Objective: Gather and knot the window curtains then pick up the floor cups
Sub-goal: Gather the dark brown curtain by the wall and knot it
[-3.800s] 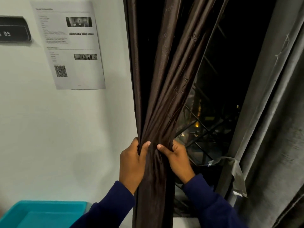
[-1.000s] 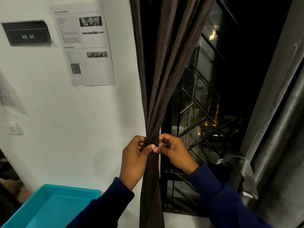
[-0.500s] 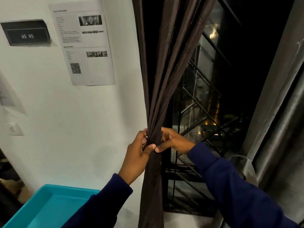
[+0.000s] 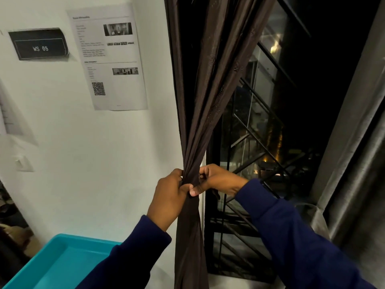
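From the head view, I had the brown curtain bunched into a narrow rope at the left edge of the window, just beside the white wall. My left hand gripped the bundle from the wall side, its fingers curled around the cloth and the thumb pressed across the front. My right hand came in from the window side at the same height, its fingers curled tight into the folds, so both hands held the curtain and touched each other at the gather. Above my hands the folds fanned out upward; below them the cloth hung straight down in one dark column. Both arms wore dark blue sleeves.

Behind the curtain stood the window, dark outside with a few small lights, fronted by a black metal grille. A grey curtain hung at the right side. On the wall were a printed sheet with a QR code and a dark plate reading WS 05. A teal tray sat low at the left. I could see no cups here.
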